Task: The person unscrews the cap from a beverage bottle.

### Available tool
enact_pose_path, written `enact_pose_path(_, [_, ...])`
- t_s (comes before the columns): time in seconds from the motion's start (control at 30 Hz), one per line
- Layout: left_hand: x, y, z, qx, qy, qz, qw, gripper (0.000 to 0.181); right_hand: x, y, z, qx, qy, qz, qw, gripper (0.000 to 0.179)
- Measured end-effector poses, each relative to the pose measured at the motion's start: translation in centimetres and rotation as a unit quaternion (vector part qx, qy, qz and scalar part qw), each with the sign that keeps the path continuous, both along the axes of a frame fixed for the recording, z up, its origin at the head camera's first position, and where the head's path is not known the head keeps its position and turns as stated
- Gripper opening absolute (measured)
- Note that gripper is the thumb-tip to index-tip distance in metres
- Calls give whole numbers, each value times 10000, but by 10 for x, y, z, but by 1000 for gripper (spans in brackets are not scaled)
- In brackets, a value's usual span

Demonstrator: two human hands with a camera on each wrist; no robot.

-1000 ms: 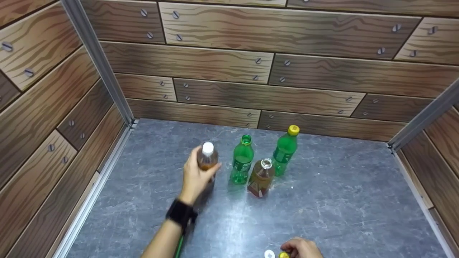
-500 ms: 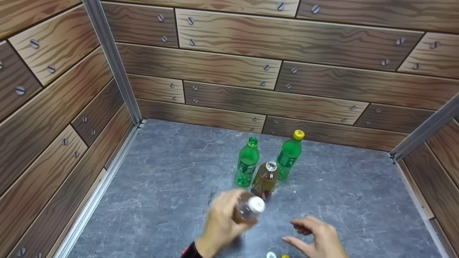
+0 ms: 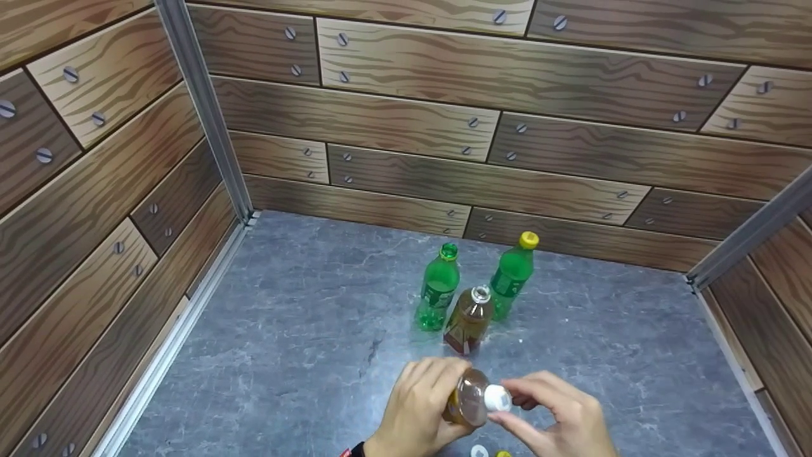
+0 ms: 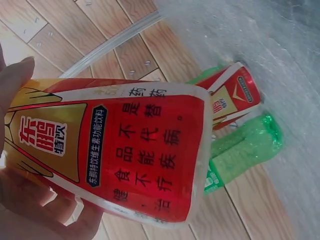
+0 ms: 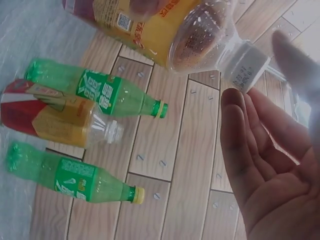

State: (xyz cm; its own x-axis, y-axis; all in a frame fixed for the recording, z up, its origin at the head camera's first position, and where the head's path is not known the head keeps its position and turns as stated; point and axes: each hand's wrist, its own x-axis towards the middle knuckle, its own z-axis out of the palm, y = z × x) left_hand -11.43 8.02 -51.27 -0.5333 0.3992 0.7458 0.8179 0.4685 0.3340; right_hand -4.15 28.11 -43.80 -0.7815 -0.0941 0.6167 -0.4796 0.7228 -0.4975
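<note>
My left hand (image 3: 422,406) grips a bottle (image 3: 469,398) of amber drink, tilted with its white cap (image 3: 498,398) toward my right hand. Its red and gold label (image 4: 145,150) fills much of the left wrist view. My right hand (image 3: 561,416) has its thumb and fingers on either side of the cap. In the right wrist view the fingertips (image 5: 232,97) are at the cap's edge, while the thumb (image 5: 295,65) looks slightly apart from it. Farther back stand an uncapped amber bottle (image 3: 468,324), an uncapped green bottle (image 3: 438,289) and a green bottle with a yellow cap (image 3: 511,276).
A loose white cap (image 3: 479,451) and a yellow cap (image 3: 503,454) lie at the bottom edge of the head view. The grey marbled surface (image 3: 285,317) is bounded by wood-patterned walls (image 3: 406,108) with metal corner rails (image 3: 206,114).
My left hand has brought the bottle from the left to the front and tilted it. My right hand has left the loose caps and moved up to the white cap on the bottle.
</note>
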Motion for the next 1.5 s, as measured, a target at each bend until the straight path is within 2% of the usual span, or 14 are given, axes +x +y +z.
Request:
enact_pose_path(0.23, [2, -3, 6, -272, -5, 124, 9996, 64, 2, -4, 0, -184, -154, -13, 9997, 43])
enact_pose_path(0.47, [3, -8, 12, -337, 82, 75, 9994, 66, 2, -3, -5, 14, 115, 98, 9999, 45])
enact_pose_path(0.6, [4, -10, 16, -336, -111, -28, 9994, 65, 3, -2, -9, 118, 300, 162, 9994, 46])
enact_pose_path(0.9, [4, -10, 17, -324, -23, -18, 9995, 66, 3, 1, -12, 334, 534, 387, 9973, 49])
enact_pose_path(1.03, [5, -11, 18, -339, -81, -27, 9994, 63, 3, 5, -11, 411, 622, 701, 9947, 47])
enact_pose_path(1.2, [4, -12, 18, -342, -100, -157, 9992, 63, 0, 11, -14, 450, 894, 1422, 9848, 27])
enact_pose_path(1.33, [4, -13, 18, -355, -94, -237, 9990, 64, -4, 15, -15, 443, 1142, 1896, 9742, 31])
enact_pose_path(1.4, [4, -12, 17, -372, -123, -263, 9989, 65, -5, 17, -16, 433, 1186, 1929, 9731, 32])
enact_pose_path(1.5, [3, -10, 14, -390, -142, -300, 9987, 66, -6, 21, -18, 411, 1124, 1656, 9789, 39])
